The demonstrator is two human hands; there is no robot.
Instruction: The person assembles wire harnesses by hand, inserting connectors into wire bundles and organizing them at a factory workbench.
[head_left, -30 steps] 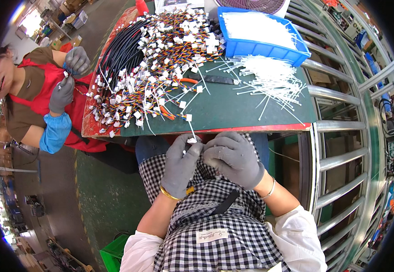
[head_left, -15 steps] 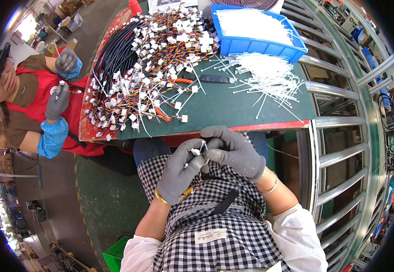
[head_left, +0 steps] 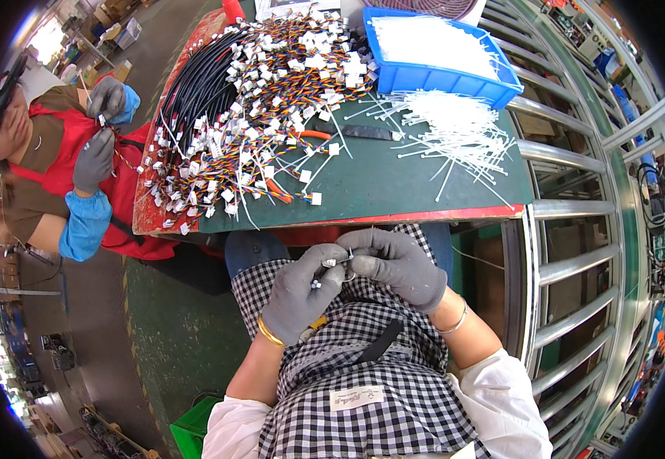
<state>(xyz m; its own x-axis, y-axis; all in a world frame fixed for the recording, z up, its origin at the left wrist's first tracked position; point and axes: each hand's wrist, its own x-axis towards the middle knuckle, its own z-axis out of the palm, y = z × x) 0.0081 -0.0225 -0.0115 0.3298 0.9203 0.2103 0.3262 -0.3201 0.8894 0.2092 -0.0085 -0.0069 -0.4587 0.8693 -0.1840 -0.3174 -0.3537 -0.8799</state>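
My left hand (head_left: 296, 292), in a grey glove, is closed around a wire harness whose white connector (head_left: 329, 262) sticks out between thumb and fingers. A second small white end shows lower down, beside the palm. My right hand (head_left: 400, 268), gloved alike, meets it fingertip to fingertip and pinches a thin white cable tie (head_left: 349, 277) that curves in a small loop next to the connector. The fingers hide most of the tie and the wires. Both hands are above my checkered apron (head_left: 363, 352), just in front of the table edge.
On the green table (head_left: 378, 183) lie a heap of wire harnesses (head_left: 286, 84), black cables (head_left: 195, 92) and loose cable ties (head_left: 455, 138). Behind the ties is a blue bin (head_left: 432, 80) full of more. A roller conveyor (head_left: 570, 206) runs along the right. A co-worker (head_left: 57, 161) handles a harness at left.
My fingertips have drawn closer together, and my right index finger has come down over the tie. The white connector has tipped flatter. The co-worker's hands have come together.
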